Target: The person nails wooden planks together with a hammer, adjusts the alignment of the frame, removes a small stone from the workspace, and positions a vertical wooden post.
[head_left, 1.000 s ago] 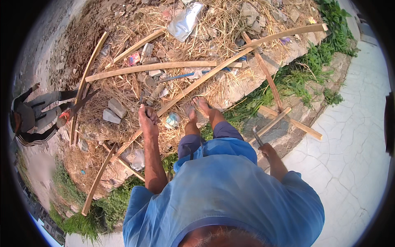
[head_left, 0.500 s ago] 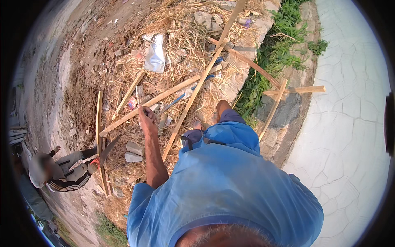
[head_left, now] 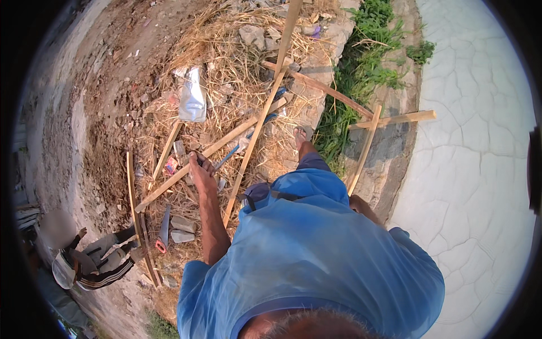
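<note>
My left hand (head_left: 201,168) is closed, its fingers curled round something small and dark that I cannot make out. It hangs beside a long wooden strip (head_left: 228,137) that lies slantwise over the straw. A second long wooden strip (head_left: 252,135) crosses over that one. My right hand (head_left: 356,204) shows only in part beside my blue shirt, its fingers hidden. Close to it is the lower end of a thin wooden strip (head_left: 365,151), which crosses a short wooden piece (head_left: 415,117) on the right.
At the left a person (head_left: 104,254) bends over an upright wooden strip (head_left: 132,186). A handsaw (head_left: 164,230) with an orange handle lies beside grey blocks (head_left: 182,235). A silver bag (head_left: 192,96) rests on straw. Green plants (head_left: 367,62) border a pale cracked slab (head_left: 468,186).
The person at the left has let go of the handsaw, which now lies on the ground. My right forearm and part of that hand have come into view. My left hand remains closed.
</note>
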Available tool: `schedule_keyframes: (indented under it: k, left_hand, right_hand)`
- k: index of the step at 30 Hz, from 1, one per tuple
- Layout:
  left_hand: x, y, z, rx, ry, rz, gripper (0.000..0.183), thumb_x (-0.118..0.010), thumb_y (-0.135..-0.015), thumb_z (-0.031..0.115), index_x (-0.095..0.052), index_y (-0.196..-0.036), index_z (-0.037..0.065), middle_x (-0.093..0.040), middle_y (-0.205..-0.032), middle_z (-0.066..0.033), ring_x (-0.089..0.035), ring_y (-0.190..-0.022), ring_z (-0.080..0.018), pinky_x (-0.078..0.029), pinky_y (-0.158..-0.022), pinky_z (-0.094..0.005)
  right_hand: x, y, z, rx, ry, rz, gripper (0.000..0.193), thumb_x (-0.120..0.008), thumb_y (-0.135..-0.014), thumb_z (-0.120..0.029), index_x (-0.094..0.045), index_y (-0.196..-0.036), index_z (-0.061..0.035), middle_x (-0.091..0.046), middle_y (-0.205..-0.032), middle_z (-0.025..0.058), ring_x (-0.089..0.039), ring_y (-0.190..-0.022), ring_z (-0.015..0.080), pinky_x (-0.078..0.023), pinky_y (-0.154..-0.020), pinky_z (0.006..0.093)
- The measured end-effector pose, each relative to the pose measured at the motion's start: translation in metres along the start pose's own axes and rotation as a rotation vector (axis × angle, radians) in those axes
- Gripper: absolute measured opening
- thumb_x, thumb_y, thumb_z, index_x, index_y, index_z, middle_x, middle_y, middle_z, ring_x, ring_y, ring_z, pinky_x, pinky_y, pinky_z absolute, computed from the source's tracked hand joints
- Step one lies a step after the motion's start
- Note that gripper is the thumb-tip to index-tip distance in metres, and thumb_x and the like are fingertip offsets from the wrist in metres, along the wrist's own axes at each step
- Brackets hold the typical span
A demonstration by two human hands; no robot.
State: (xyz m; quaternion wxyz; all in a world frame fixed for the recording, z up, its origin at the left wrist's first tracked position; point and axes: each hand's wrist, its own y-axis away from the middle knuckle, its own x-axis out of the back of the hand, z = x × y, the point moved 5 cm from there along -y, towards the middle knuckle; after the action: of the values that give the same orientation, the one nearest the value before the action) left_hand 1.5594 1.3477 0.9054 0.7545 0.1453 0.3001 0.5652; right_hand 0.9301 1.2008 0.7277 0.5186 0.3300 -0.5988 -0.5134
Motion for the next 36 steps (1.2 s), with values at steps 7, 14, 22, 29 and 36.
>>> schedule_keyframes:
  k: [7, 14, 22, 29, 36]
  left_hand:
    - [-0.167, -0.049, -0.026, -0.037, -0.071, 0.156, 0.039, -0.054, -0.101, 0.048, -0.047, -0.082, 0.015, -0.032, -0.058, 0.0051, -0.028, -0.049, -0.0082, -0.022, -0.045, -0.0266]
    - [-0.419, -0.110, -0.053, -0.079, -0.062, 0.211, 0.031, -0.048, -0.105, 0.040, -0.047, -0.087, 0.014, -0.033, -0.062, 0.0041, -0.028, -0.051, -0.0087, -0.025, -0.047, -0.0274]
    - [-0.642, -0.164, -0.052, -0.067, -0.027, -0.009, 0.030, -0.052, -0.102, 0.037, -0.050, -0.082, 0.014, -0.032, -0.058, 0.0059, -0.026, -0.049, -0.0080, -0.024, -0.047, -0.0269]
    - [-0.715, -0.236, 0.019, -0.410, -0.037, -0.017, 0.034, -0.050, -0.102, 0.037, -0.048, -0.076, 0.015, -0.031, -0.056, 0.0072, -0.027, -0.048, -0.0059, -0.022, -0.045, -0.0252]
    - [-0.809, -0.249, 0.057, -0.993, -0.558, -0.094, 0.044, -0.048, -0.102, 0.038, -0.057, -0.078, 0.003, -0.051, -0.062, -0.0112, -0.052, -0.053, -0.0243, -0.041, -0.053, -0.0425]
  right_hand:
    - [0.185, -0.086, -0.063, 0.021, 0.018, -0.038, 0.037, -0.071, -0.091, -0.023, -0.058, -0.068, 0.0029, -0.056, -0.055, 0.0128, -0.053, -0.042, 0.0253, -0.041, -0.038, 0.0428]
    - [0.418, -0.155, -0.126, 0.048, 0.043, -0.073, 0.037, -0.072, -0.090, -0.023, -0.058, -0.068, 0.0031, -0.056, -0.055, 0.0129, -0.053, -0.041, 0.0249, -0.041, -0.037, 0.0421]
    - [0.613, -0.138, -0.182, 0.213, -0.514, 0.057, 0.027, -0.070, -0.089, -0.017, -0.051, -0.074, -0.0034, -0.048, -0.050, 0.0068, -0.047, -0.035, 0.0199, -0.040, -0.033, 0.0392]
    - [0.681, -0.074, -0.250, 0.194, -0.624, 0.106, 0.019, -0.067, -0.091, -0.015, -0.051, -0.086, -0.0060, -0.048, -0.055, 0.0026, -0.050, -0.042, 0.0152, -0.042, -0.035, 0.0346]
    - [0.717, -0.129, -0.292, 0.392, 0.041, 0.083, 0.018, -0.066, -0.093, -0.016, -0.051, -0.097, -0.0075, -0.044, -0.058, -0.0002, -0.046, -0.042, 0.0137, -0.041, -0.038, 0.0315]
